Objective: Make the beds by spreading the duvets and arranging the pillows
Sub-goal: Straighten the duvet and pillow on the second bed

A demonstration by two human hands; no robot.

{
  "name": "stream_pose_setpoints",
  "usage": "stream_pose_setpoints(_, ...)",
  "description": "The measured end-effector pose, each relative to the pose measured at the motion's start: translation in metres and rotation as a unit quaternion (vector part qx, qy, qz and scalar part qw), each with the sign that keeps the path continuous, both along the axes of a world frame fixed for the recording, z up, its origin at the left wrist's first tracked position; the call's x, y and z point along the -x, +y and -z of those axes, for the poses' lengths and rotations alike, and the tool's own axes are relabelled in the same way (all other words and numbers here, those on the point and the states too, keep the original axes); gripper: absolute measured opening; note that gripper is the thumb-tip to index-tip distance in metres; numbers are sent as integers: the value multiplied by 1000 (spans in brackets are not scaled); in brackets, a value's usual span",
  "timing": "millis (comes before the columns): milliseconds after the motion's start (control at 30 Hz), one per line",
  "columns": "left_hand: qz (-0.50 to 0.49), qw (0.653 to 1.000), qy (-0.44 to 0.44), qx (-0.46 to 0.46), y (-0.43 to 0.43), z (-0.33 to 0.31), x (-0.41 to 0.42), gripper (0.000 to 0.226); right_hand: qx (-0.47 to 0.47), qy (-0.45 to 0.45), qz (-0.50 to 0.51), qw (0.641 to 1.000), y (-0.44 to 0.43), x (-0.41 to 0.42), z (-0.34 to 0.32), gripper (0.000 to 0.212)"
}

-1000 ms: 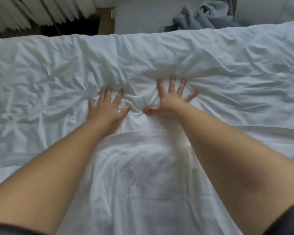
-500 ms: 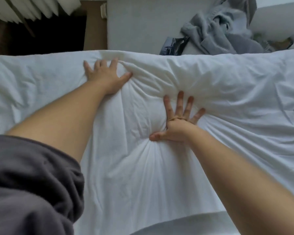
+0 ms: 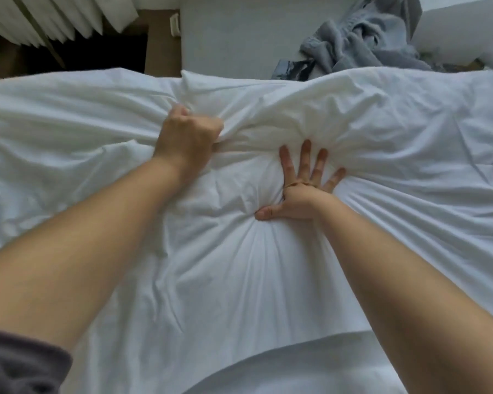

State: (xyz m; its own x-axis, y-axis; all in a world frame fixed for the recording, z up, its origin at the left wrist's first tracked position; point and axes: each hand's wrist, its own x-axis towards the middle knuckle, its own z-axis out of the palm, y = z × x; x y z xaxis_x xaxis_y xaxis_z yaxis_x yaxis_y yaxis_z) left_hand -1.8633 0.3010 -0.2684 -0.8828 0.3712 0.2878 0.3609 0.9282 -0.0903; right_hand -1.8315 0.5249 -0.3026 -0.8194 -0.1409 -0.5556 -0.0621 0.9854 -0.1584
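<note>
Up near the middle of the frame, the left hand (image 3: 187,135) is a fist bunching a fold of the rumpled white cotton duvet (image 3: 239,280). The right hand (image 3: 302,191) lies flat with fingers splayed, pressing the cloth at centre. Two bare forearms reach up from the lower corners. One duvet fills most of the frame, creases radiating from both hands.

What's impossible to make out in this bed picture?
Head view: left hand, fingertips buried in the duvet fold it grips.
Head view: dark glossy item, partly behind the duvet's far edge, unidentifiable.
Head view: grey garment, cut off by the top edge.
</note>
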Motion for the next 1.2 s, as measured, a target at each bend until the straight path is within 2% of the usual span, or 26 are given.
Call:
stream_pose_setpoints(133,2,999,-26,31,31,-8,-59,17,-4,38,6,999,-2,-9,0,138)
stream_pose_setpoints(267,-85,982,-140,90,59,-5,-127,26,-2,84,21,996,0,-40,3,115)
stream_pose_setpoints(467,-123,976,-177,32,82,-22,-198,21,14,147,-39,988,20,-129,-7,74)
stream_pose_setpoints(633,-134,965,-225,8,104,-47,-232,22,47,106,-90,989,38,-199,-33,67)
stream_pose_setpoints(700,-135,964,-230,-8,112,-59,-249,21,107,174,-72,976,52,-215,-56,50)
stream_pose_setpoints(767,-142,961,-235,-24,120,-74,-267,22,151,326,-17,933,63,-221,-80,38)
stream_pose_setpoints(800,-145,960,-237,-27,124,-81,-276,22,146,383,-11,912,67,-219,-90,44)
stream_pose_setpoints(833,-143,960,-240,-26,126,-86,-286,22,125,404,-26,906,69,-215,-100,57)
stream_pose_setpoints(900,-133,958,-254,-26,128,-94,-304,20,49,339,-102,934,71,-204,-116,86)
stream_pose_setpoints(967,-115,956,-268,-28,132,-105,-321,19,-33,253,-187,949,71,-194,-126,96)
stream_pose_setpoints(1033,-92,955,-279,-24,137,-113,-332,20,-67,200,-251,945,68,-185,-135,81)
stream_pose_setpoints(1100,-66,956,-284,-22,136,-121,-338,15,-87,171,-301,934,65,-184,-144,49)
stream_pose_setpoints(1133,-51,962,-267,-30,131,-125,-337,10,-94,172,-326,925,65,-186,-146,36)
stream_pose_setpoints(1200,-25,977,-207,-45,115,-129,-329,22,-94,172,-336,921,75,-198,-147,17)
